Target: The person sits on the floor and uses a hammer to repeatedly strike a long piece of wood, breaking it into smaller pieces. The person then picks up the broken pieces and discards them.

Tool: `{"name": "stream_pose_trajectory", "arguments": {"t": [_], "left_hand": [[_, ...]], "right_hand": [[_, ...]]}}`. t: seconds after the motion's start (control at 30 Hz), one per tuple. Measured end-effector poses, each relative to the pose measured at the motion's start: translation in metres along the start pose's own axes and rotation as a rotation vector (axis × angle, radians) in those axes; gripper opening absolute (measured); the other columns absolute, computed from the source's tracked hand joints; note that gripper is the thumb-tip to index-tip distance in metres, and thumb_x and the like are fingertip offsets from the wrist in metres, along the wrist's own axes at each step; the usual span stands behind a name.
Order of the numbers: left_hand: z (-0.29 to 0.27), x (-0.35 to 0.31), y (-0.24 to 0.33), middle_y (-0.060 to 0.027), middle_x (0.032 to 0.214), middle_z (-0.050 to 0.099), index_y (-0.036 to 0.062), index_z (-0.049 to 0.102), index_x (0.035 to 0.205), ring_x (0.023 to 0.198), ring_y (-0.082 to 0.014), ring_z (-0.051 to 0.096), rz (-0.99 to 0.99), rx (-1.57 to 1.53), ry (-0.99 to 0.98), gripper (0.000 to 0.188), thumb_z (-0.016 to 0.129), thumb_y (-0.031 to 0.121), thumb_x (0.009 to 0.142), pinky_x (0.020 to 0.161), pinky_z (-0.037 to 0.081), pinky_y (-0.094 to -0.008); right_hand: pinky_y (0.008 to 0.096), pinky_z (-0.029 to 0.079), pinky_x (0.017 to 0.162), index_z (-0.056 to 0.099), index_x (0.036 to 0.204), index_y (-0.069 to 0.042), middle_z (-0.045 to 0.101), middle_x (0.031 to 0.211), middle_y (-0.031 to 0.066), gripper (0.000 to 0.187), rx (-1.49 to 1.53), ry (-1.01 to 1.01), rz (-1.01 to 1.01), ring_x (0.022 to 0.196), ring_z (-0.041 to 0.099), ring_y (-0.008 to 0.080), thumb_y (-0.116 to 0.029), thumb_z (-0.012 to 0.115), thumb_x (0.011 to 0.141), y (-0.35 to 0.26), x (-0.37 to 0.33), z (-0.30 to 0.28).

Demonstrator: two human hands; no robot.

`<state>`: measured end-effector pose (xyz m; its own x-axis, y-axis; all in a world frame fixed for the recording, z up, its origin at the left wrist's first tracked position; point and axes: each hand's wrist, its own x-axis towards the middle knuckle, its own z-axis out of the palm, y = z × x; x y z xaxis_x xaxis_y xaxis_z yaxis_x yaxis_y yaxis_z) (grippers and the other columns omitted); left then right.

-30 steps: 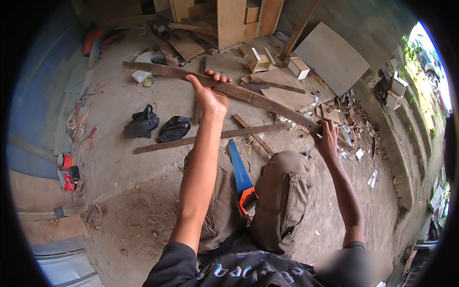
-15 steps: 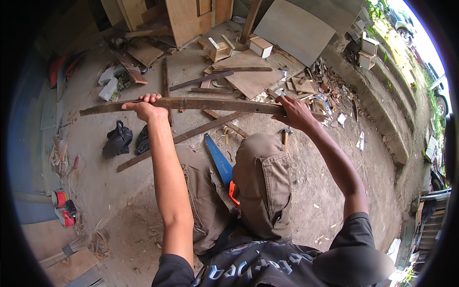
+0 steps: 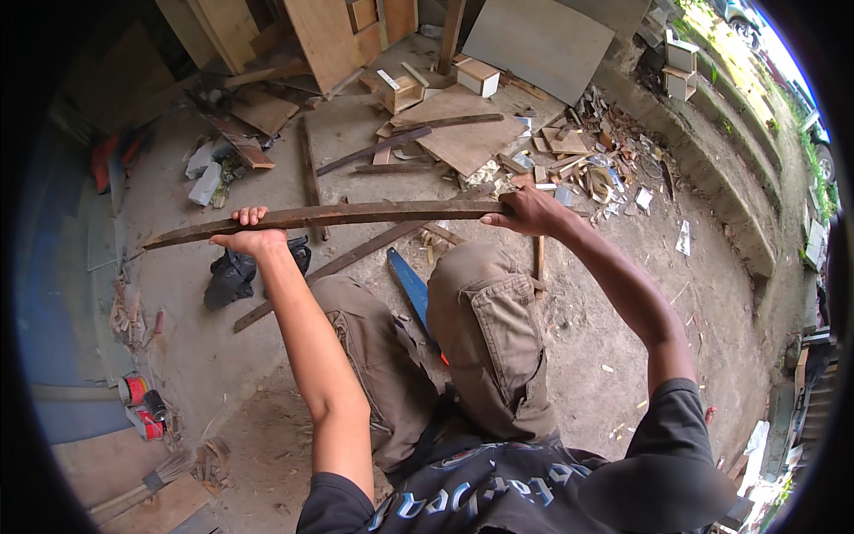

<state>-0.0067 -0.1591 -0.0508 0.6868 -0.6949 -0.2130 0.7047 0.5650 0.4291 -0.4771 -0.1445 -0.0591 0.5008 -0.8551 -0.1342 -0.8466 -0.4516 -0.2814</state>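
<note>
A long dark wooden strip (image 3: 374, 214) spans across in front of me, held up above the floor by both hands. My left hand (image 3: 250, 233) grips it toward its left end, palm beneath and fingers curled over the top. Toward the other end my right hand (image 3: 527, 210) is closed around it from above. Below the strip, a handsaw (image 3: 411, 289) with a blue blade lies by my legs; its orange handle is mostly hidden behind my knee. More dark strips lie on the floor, one a slanting strip (image 3: 365, 250) partly under my hands.
Black plastic bags (image 3: 231, 278) sit at the left. Ahead are a plywood sheet (image 3: 463, 147), small wooden boxes (image 3: 479, 76) and a leaning panel (image 3: 536, 46). Scraps and debris (image 3: 605, 178) heap at the far right beside concrete steps (image 3: 712, 187). Red cans (image 3: 142, 405) stand at lower left.
Both hands have shifted slightly left with the strip, and its left end has dipped lower in view. The saw's handle is now more covered by my knee.
</note>
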Motion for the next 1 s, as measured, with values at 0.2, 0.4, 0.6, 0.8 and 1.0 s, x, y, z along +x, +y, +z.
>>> {"name": "stream_pose_trajectory", "arguments": {"t": [0.2,0.4,0.6,0.8,1.0], "left_hand": [[0.017,-0.015,0.000,0.0025,0.056,0.036,0.0153,0.037,0.070,0.051,-0.0122,0.032,0.104,0.066,0.291,0.076,0.015,0.086,0.088,0.052,0.029,-0.0261],[0.011,-0.006,0.007,0.0021,0.054,0.034,0.0136,0.039,0.070,0.050,-0.0132,0.027,-0.001,0.027,0.119,0.084,0.013,0.092,0.081,0.053,0.026,-0.0271],[0.014,-0.010,0.010,-0.0021,0.063,0.048,0.0119,0.051,0.078,0.059,-0.0182,0.043,-0.011,-0.027,0.056,0.080,0.012,0.081,0.092,0.063,0.041,-0.0335],[-0.001,0.000,0.012,-0.0027,0.075,0.051,0.0114,0.050,0.086,0.067,-0.0201,0.048,-0.115,-0.085,0.041,0.065,0.018,0.066,0.099,0.069,0.044,-0.0388],[0.004,-0.002,0.002,-0.0029,0.077,0.051,0.0116,0.050,0.088,0.071,-0.0210,0.047,-0.122,-0.133,-0.097,0.055,0.023,0.059,0.099,0.070,0.042,-0.0397]], "right_hand": [[0.0471,0.053,0.062,0.066,0.075,-0.004,0.064,0.063,0.0178,0.071,-0.110,0.190,0.104,0.066,0.067,0.0375,-0.073,0.056,0.085,-0.012,-0.005,0.019],[0.0461,0.053,0.064,0.062,0.080,-0.003,0.066,0.067,0.0180,0.057,0.025,0.284,0.125,0.071,0.068,0.0383,-0.059,0.069,0.084,-0.027,-0.016,0.047],[0.0429,0.047,0.074,0.061,0.089,-0.005,0.062,0.079,0.0121,0.049,-0.039,0.536,0.095,0.076,0.062,0.0319,-0.047,0.082,0.075,-0.004,-0.004,0.064],[0.0441,0.038,0.087,0.060,0.101,-0.008,0.056,0.101,0.0104,0.046,-0.191,0.701,0.128,0.099,0.053,0.0300,-0.035,0.083,0.072,0.012,0.006,0.032],[0.0465,0.038,0.089,0.061,0.102,-0.006,0.056,0.106,0.0115,0.045,-0.229,0.704,0.171,0.104,0.052,0.0331,-0.028,0.084,0.071,0.021,0.012,0.011]]}}
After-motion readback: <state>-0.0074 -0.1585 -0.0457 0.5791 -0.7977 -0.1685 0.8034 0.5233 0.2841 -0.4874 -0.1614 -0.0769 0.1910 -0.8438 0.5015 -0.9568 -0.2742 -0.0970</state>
